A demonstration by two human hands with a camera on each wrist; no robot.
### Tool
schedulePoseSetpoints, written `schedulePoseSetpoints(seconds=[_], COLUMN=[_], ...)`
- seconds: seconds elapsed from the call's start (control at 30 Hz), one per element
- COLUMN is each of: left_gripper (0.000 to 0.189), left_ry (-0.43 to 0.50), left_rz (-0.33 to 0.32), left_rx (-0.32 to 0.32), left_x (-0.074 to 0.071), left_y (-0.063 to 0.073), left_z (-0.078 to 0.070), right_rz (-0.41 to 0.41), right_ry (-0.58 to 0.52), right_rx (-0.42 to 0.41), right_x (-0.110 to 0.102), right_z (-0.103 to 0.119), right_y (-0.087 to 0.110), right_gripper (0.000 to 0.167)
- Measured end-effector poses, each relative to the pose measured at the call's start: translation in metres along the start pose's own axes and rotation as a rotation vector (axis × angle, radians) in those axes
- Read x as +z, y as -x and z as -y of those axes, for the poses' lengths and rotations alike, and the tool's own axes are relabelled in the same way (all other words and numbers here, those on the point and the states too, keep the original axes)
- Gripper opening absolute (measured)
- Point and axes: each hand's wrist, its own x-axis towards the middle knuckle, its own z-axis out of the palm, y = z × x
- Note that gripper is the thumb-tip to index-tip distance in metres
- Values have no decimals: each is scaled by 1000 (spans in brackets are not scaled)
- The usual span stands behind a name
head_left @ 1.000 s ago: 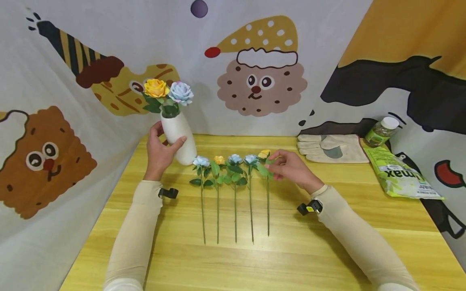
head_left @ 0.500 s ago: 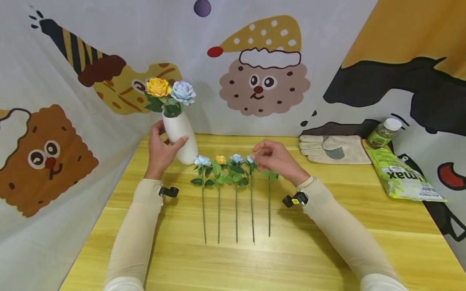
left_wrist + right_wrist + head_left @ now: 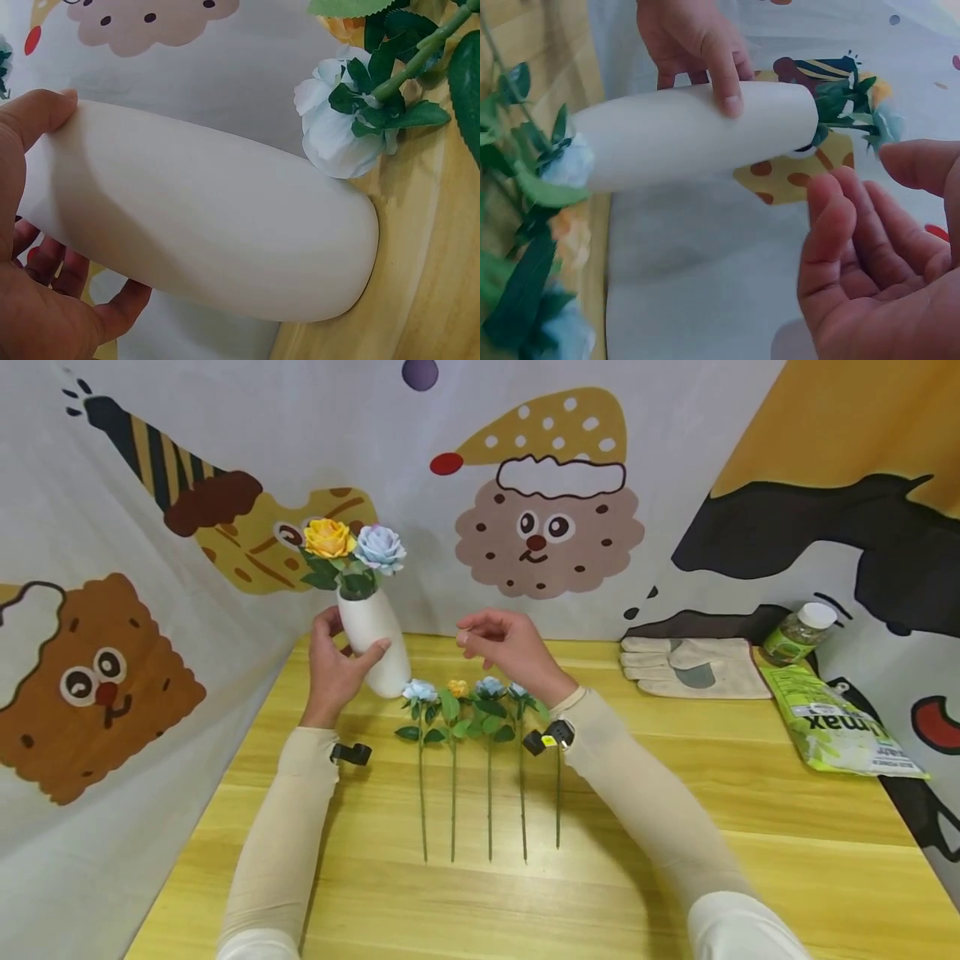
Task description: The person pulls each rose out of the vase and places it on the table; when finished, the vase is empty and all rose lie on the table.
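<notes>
Head view: my right hand (image 3: 516, 652) has left the five green-stemmed roses (image 3: 492, 708) below it (three pale blue, one yellow, one bloom hidden) for the single smooth white vase (image 3: 372, 635) leftward, apparently bringing no stem. One yellow rose (image 3: 328, 538) and one pale-blue rose (image 3: 379, 550) stand inside. Left wrist: my left hand (image 3: 45, 311) grips the vase. Right wrist: my right hand is empty, loosely curled.

An open gap lay between the right grip (image 3: 510, 645) and the white vase (image 3: 378, 643). The patterned cloth (image 3: 675, 410) closed off the far side, the left grip (image 3: 335, 666) blocked the vase's left flank, and two roses (image 3: 380, 548) crowded its mouth. The flower row (image 3: 491, 686) barred a low approach, with narrow lanes between its stems (image 3: 490, 797). Between the sleeves (image 3: 281, 835), the surface (image 3: 465, 910) gave broad room.
</notes>
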Motion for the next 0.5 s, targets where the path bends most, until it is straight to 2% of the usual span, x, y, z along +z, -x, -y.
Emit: schedulePoseSetpoints(seconds=[0.3,0.4,0.5], left_gripper=[87,87,86], left_ry=[7,15,20], left_rz=[4,4,-1], left_rx=[-10,-11,-8], left_x=[1,1,1], left_y=[-1,-2,-3], left_z=[-3,-4,-3], right_rz=[-88,-108,-118], right_ry=[-73,-72,-22], right_rx=[-84,-76,-64], right_x=[37,52,67], right_z=[19,29,38], right_y=[-39,-52,-67], right_gripper=[25,28,28])
